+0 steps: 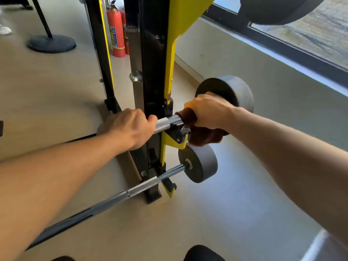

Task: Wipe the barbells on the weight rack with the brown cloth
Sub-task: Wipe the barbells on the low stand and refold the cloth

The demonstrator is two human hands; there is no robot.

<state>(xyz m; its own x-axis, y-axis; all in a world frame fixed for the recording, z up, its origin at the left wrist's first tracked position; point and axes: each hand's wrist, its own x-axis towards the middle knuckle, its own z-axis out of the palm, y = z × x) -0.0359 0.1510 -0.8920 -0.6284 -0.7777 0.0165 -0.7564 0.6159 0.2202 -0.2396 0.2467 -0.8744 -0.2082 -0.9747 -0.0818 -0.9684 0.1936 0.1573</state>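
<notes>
- Head view: the upper barbell (163, 123) lies on a hook of the black and yellow weight rack (153, 72), its long axis going from lower left to upper right, its grey weight (237, 91) pointing to the window.
- The left hand (130, 127) has its fingers clenched around the knurled bar, left of the rack post.
- The right hand (209, 112) grips the brown cloth (197, 132) wrapped on the bar, just beside the weight.
- A second barbell (143, 185) rests lower, on the same axis.

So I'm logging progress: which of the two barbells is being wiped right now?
The upper barbell: both hands grip it, the right hand wrapping the cloth around it. The lower barbell is untouched.
</notes>
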